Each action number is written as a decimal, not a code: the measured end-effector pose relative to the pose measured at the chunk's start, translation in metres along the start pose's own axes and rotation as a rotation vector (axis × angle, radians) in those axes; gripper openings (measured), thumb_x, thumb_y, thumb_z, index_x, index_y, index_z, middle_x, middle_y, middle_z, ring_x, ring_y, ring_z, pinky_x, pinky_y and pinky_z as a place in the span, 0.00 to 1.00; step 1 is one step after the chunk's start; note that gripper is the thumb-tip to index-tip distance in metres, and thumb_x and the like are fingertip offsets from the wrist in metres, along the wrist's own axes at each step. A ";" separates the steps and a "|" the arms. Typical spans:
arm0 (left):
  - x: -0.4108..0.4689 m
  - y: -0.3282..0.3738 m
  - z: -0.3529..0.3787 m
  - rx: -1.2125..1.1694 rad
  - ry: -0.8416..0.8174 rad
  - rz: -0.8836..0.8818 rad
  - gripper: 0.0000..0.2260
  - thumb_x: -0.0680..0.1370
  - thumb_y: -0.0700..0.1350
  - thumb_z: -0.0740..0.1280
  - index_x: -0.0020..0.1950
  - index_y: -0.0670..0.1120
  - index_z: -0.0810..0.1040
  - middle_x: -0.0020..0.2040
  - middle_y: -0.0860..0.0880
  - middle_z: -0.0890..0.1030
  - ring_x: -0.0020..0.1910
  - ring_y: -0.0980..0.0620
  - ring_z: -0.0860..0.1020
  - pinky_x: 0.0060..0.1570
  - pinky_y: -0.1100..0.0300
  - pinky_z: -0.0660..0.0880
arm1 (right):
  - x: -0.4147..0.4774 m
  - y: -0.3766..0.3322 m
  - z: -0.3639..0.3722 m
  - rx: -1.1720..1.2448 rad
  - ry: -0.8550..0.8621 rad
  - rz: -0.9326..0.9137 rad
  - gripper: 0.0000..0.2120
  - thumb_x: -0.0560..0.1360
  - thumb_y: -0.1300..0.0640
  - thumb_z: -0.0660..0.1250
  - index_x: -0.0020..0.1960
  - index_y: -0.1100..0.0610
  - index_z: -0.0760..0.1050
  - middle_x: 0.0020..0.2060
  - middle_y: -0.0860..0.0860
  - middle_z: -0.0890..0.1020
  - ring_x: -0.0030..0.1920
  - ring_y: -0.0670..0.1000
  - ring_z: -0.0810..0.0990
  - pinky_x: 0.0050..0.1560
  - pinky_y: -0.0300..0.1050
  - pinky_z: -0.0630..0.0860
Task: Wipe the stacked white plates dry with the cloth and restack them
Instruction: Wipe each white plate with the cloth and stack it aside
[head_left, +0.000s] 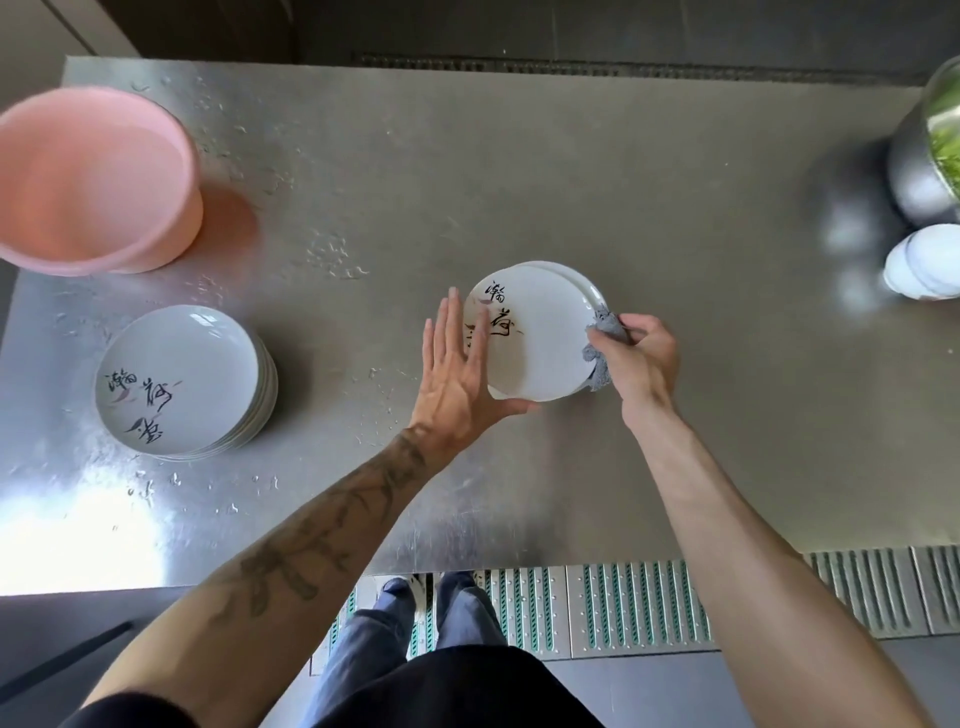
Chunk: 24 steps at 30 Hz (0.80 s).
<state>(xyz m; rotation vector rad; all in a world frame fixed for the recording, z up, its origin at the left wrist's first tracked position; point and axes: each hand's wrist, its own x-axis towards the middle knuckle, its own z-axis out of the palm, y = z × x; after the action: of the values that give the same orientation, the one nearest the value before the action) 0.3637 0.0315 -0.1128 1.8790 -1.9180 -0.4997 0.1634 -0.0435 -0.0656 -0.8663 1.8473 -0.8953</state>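
Note:
A white plate (540, 338) with black brush writing is at the table's middle, above at least one more plate whose rim shows behind it. My left hand (457, 364) lies at its left edge with straight fingers over the face and the thumb under the near rim. My right hand (641, 358) grips a grey cloth (602, 338) against the plate's right rim. A stack of similar white plates (182, 379) sits at the left on the steel table (519, 171).
A pink plastic basin (93, 182) stands at the far left. At the right edge are a steel bowl with greens (930, 150) and a small white stack of dishes (924, 262). Water drops speckle the table's left half. A floor grate runs below the near edge.

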 end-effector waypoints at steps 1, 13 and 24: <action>0.001 -0.001 -0.001 -0.051 -0.019 -0.020 0.61 0.65 0.67 0.79 0.83 0.39 0.50 0.81 0.30 0.46 0.82 0.32 0.48 0.79 0.36 0.52 | 0.000 -0.001 0.001 -0.006 0.000 -0.003 0.15 0.69 0.61 0.79 0.49 0.50 0.76 0.39 0.41 0.84 0.38 0.43 0.84 0.41 0.35 0.78; 0.018 0.017 0.000 -0.098 -0.169 -0.144 0.62 0.64 0.68 0.79 0.85 0.46 0.48 0.81 0.35 0.48 0.80 0.36 0.56 0.77 0.42 0.62 | -0.001 -0.002 -0.005 0.059 0.101 -0.102 0.13 0.71 0.64 0.75 0.51 0.52 0.76 0.33 0.37 0.84 0.35 0.36 0.82 0.36 0.31 0.75; 0.006 0.010 -0.007 -0.173 -0.195 -0.159 0.60 0.68 0.67 0.78 0.85 0.47 0.43 0.84 0.42 0.46 0.82 0.41 0.56 0.77 0.44 0.61 | -0.035 -0.014 0.022 0.015 0.022 -0.169 0.15 0.71 0.60 0.77 0.51 0.47 0.76 0.42 0.41 0.85 0.45 0.44 0.85 0.51 0.42 0.81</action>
<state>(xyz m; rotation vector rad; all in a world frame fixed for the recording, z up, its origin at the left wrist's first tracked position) 0.3588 0.0263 -0.1020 1.9379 -1.7837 -0.8987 0.1987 -0.0265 -0.0470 -1.0189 1.8035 -1.0247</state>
